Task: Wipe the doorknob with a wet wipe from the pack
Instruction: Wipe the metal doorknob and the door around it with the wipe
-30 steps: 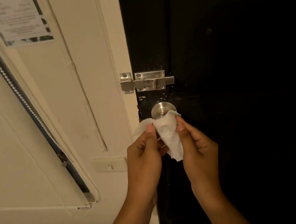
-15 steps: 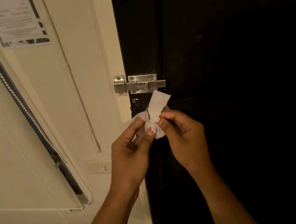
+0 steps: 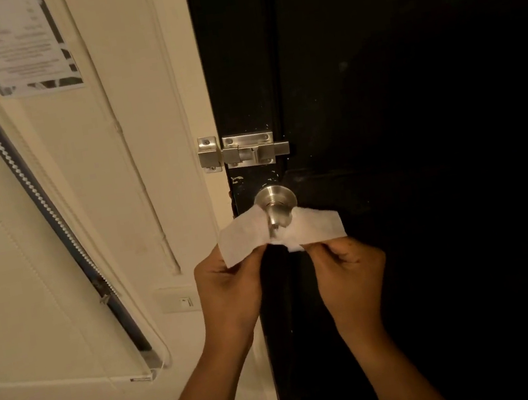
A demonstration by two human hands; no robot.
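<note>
A round silver doorknob [image 3: 275, 202] sticks out of the black door [image 3: 419, 140] near its left edge. A white wet wipe [image 3: 244, 237] is stretched wide just under and around the knob, one end out to each side. My left hand [image 3: 228, 288] pinches the wipe's left end. My right hand [image 3: 346, 269] pinches its right end [image 3: 320, 225]. Both hands sit just below the knob. The wipe pack is out of sight.
A silver slide bolt [image 3: 242, 151] spans door and cream frame just above the knob. A wall switch [image 3: 178, 300] is left of my left hand. A roller blind with bead chain [image 3: 29, 188] and a printed notice [image 3: 20, 48] hang further left.
The wipe was bunched between my fingertips in front of the knob. Now my hands have moved apart and spread it out, and the knob shows again above it.
</note>
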